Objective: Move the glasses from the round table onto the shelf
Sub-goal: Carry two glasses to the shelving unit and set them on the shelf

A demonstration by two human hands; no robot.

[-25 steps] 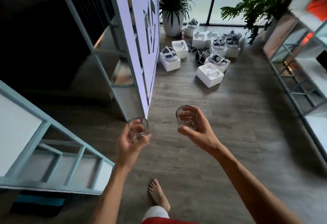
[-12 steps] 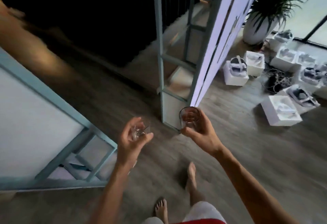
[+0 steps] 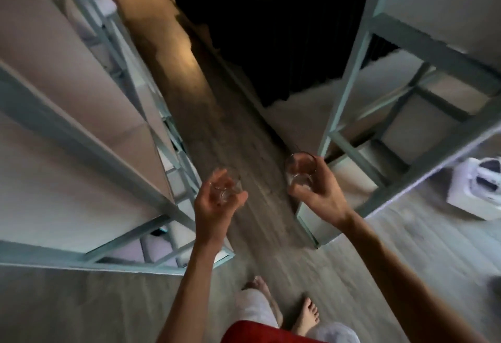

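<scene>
Between two tall shelving units I stand on a wood floor [image 3: 225, 115] that runs away from me as a narrow lane toward a dark far end. The left shelf unit [image 3: 81, 136] is the biggest thing here; its pale blue frame slants down to a near corner just left of my left forearm, and its flat boards show bare stretches. The right shelf unit [image 3: 423, 77] has its front post dropping to the floor right behind my right hand, with its near bottom edge running out to the right. The lane between the two frames is open floor, wider near my feet [image 3: 307, 315] than farther on. A white box [image 3: 477, 193] sits on the floor at the right edge, beyond the right unit's lower rail.

My left hand [image 3: 214, 207] is curled around a small clear glass [image 3: 225, 185], palm turned up, held over the lane beside the left unit's near corner. My right hand [image 3: 317, 193] is wrapped around a second glass [image 3: 301, 169], upright, just in front of the right unit's post.
</scene>
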